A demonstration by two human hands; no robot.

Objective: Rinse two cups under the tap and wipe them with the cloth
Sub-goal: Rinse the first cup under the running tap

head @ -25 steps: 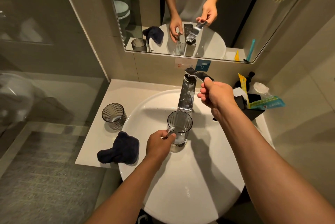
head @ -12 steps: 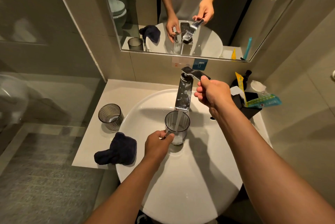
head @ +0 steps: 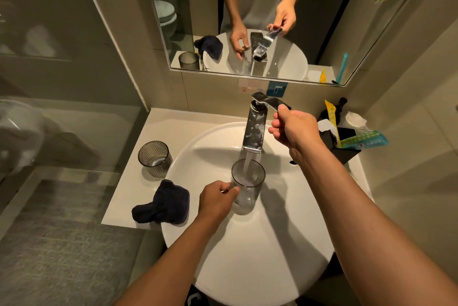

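Note:
My left hand (head: 215, 198) grips a clear ribbed cup (head: 247, 188) upright over the white basin (head: 272, 243), directly under the chrome tap (head: 255, 129). A stream of water falls from the spout into the cup. My right hand (head: 292, 127) pinches the raised tap lever (head: 271, 101). A second ribbed cup (head: 155, 159) stands upright on the counter left of the basin. The dark blue cloth (head: 164, 202) lies crumpled on the counter in front of that cup, touching the basin's rim.
A black holder (head: 344, 143) with packets and toiletries sits at the basin's right. A mirror (head: 247, 15) hangs above the tap. The white counter (head: 128, 189) ends at its front left edge above a grey floor. A glass partition stands to the left.
My right hand has lifted the tap lever and water now runs into the cup, which was dry under the spout a second ago. The left hand keeps the cup in place.

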